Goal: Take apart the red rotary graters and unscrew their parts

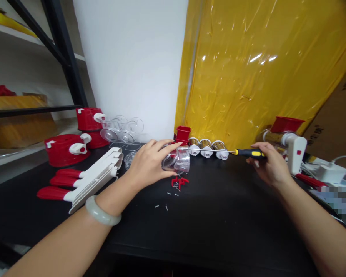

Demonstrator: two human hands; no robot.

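In the middle of the black table, my left hand (152, 161) is closed around a clear plastic housing (182, 159), which lies on its side with an open end facing right. My right hand (269, 161) grips the black and yellow handle of a screwdriver (249, 153). Its long thin shaft points left, and the tip reaches the housing's right side; whether it touches a screw I cannot tell. Just below the housing lie small red plastic clips (179, 182) and several loose screws (166, 208).
Behind stand a red hopper (183, 134) and 3 grater drums (206, 148). White crank arms with red handles (65, 181), red bases (65, 150) and clear parts (122, 130) sit left. An assembled rotary grater (295, 150) stands right, near a white charger (330, 172).
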